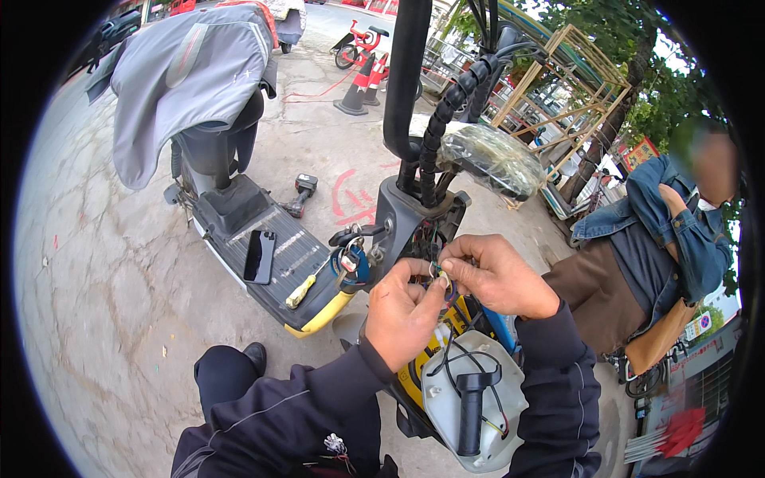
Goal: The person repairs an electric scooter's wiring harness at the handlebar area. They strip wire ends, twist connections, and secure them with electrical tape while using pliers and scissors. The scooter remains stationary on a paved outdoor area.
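Head view: both hands pinch thin wires at the scooter's opened front column.
Left hand (402, 315) and right hand (494, 275) meet fingertip to fingertip, each closed on the wire ends (441, 276) to steady them; wires run down-away from the fingers toward the white panel (446, 394) just below.

Black phone (259, 256) and yellow-handled screwdriver (301, 291) on scooter footboard (291, 253); cordless drill (300, 193) on pavement.
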`<state>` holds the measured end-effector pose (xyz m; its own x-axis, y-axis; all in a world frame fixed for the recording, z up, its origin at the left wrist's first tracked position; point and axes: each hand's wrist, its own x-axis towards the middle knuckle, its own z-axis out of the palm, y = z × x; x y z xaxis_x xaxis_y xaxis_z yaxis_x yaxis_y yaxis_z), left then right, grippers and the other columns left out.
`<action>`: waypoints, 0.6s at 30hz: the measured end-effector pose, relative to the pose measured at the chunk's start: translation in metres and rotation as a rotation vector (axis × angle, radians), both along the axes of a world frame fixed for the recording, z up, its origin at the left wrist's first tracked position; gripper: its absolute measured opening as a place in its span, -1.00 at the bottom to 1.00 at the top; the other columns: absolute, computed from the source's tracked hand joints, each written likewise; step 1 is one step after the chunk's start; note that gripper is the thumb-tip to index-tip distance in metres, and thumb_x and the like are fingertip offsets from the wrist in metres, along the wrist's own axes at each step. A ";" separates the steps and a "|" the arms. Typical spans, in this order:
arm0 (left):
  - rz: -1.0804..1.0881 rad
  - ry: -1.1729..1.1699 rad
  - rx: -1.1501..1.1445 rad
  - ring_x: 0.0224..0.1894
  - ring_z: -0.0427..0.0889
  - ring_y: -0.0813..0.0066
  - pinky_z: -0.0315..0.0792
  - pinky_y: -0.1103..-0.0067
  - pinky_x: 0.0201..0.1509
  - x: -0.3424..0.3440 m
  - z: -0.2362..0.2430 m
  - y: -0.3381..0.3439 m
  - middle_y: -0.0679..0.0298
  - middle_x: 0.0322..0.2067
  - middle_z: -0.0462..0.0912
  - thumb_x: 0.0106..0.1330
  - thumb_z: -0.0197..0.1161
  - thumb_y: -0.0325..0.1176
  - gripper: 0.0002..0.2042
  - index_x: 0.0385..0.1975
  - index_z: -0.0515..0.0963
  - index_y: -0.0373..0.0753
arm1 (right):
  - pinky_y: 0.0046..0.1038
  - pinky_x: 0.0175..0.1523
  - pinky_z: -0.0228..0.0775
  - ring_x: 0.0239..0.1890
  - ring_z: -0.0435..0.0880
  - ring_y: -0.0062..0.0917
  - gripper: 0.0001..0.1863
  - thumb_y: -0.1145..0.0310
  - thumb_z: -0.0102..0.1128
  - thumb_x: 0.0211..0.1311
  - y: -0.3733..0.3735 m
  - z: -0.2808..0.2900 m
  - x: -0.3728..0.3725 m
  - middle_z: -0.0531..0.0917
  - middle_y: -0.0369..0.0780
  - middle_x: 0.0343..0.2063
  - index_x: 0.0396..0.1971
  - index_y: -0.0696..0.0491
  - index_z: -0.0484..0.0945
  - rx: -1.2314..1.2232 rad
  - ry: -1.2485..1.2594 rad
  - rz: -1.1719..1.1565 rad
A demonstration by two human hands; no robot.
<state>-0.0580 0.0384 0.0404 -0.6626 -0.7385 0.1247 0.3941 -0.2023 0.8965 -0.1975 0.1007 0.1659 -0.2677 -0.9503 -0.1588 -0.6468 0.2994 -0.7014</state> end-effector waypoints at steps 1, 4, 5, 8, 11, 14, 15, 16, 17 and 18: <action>0.039 -0.038 -0.029 -0.56 0.46 0.83 0.23 0.70 -0.54 -0.001 -0.001 0.001 0.34 -0.51 0.70 0.52 0.33 -0.49 -0.82 -0.04 0.52 -0.44 | -0.57 -0.28 0.43 -0.41 0.53 -0.73 -0.79 0.38 0.27 0.59 0.000 0.000 0.000 0.65 -0.34 -0.43 -0.11 0.26 0.67 0.018 0.006 -0.003; 0.054 0.007 -0.010 -0.57 0.46 0.83 0.24 0.70 -0.54 -0.002 -0.001 0.003 0.34 -0.52 0.70 0.52 0.32 -0.48 -0.82 -0.05 0.52 -0.44 | -0.56 -0.28 0.44 -0.41 0.54 -0.73 -0.80 0.39 0.27 0.58 0.000 0.001 -0.002 0.67 -0.34 -0.42 -0.13 0.26 0.68 0.010 0.036 0.007; 0.041 0.044 0.024 -0.59 0.45 0.82 0.23 0.70 -0.56 -0.002 0.000 0.003 0.34 -0.52 0.70 0.53 0.32 -0.48 -0.83 -0.05 0.52 -0.44 | -0.56 -0.28 0.44 -0.40 0.54 -0.73 -0.80 0.39 0.27 0.58 0.001 0.000 -0.002 0.67 -0.34 -0.42 -0.13 0.26 0.68 0.005 0.034 0.009; -0.020 0.089 0.143 -0.66 0.40 0.79 0.21 0.67 -0.61 0.000 0.008 0.001 0.36 -0.55 0.66 0.54 0.30 -0.49 -0.84 -0.05 0.52 -0.42 | -0.47 -0.24 0.48 -0.38 0.59 -0.63 -0.79 0.39 0.27 0.52 0.001 -0.003 -0.003 0.69 -0.25 -0.41 -0.16 0.26 0.69 -0.037 0.053 0.012; -0.101 0.090 0.275 -0.73 0.32 0.75 0.18 0.65 -0.68 0.005 0.019 -0.002 0.40 -0.61 0.57 0.57 0.27 -0.48 -0.87 -0.06 0.52 -0.40 | -0.30 -0.16 0.55 -0.34 0.69 -0.41 -0.78 0.38 0.27 0.42 0.001 -0.007 -0.005 0.74 -0.06 -0.40 -0.20 0.27 0.70 -0.098 0.039 0.029; -0.151 0.103 0.367 -0.77 0.24 0.72 0.16 0.63 -0.71 0.011 0.028 -0.003 0.45 -0.66 0.45 0.59 0.24 -0.47 -0.89 -0.07 0.51 -0.38 | -0.29 -0.15 0.55 -0.34 0.70 -0.38 -0.79 0.37 0.27 0.43 0.001 -0.008 -0.009 0.74 -0.05 -0.38 -0.19 0.25 0.68 -0.140 0.050 0.070; -0.176 0.107 0.401 -0.78 0.22 0.72 0.16 0.63 -0.71 0.013 0.030 -0.004 0.47 -0.67 0.41 0.59 0.23 -0.47 -0.90 -0.07 0.51 -0.37 | -0.30 -0.15 0.55 -0.34 0.70 -0.37 -0.79 0.37 0.27 0.44 0.000 -0.008 -0.011 0.74 -0.05 -0.38 -0.19 0.25 0.68 -0.148 0.060 0.074; -0.203 0.111 0.434 -0.78 0.21 0.71 0.16 0.62 -0.71 0.015 0.031 -0.005 0.48 -0.68 0.38 0.60 0.22 -0.47 -0.90 -0.08 0.50 -0.36 | -0.30 -0.15 0.55 -0.34 0.70 -0.36 -0.79 0.37 0.27 0.44 0.000 -0.008 -0.011 0.74 -0.05 -0.38 -0.18 0.25 0.67 -0.156 0.071 0.078; -0.220 0.120 0.433 -0.78 0.20 0.71 0.15 0.62 -0.71 0.017 0.032 -0.006 0.48 -0.67 0.37 0.60 0.22 -0.46 -0.90 -0.08 0.49 -0.35 | -0.30 -0.15 0.55 -0.34 0.71 -0.36 -0.79 0.37 0.27 0.45 -0.001 -0.008 -0.012 0.74 -0.05 -0.38 -0.18 0.25 0.67 -0.163 0.081 0.087; -0.237 0.130 0.431 -0.78 0.19 0.70 0.15 0.62 -0.71 0.018 0.032 -0.007 0.48 -0.67 0.36 0.60 0.22 -0.45 -0.90 -0.08 0.48 -0.35 | -0.30 -0.15 0.55 -0.34 0.71 -0.37 -0.79 0.37 0.26 0.45 -0.001 -0.008 -0.012 0.74 -0.05 -0.38 -0.18 0.24 0.67 -0.170 0.092 0.096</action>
<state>-0.0404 0.0309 0.0729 -0.8173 -0.5725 -0.0653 0.3959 -0.6403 0.6583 -0.2092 0.0994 0.1582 -0.1805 -0.9832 0.0268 -0.7302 0.1157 -0.6733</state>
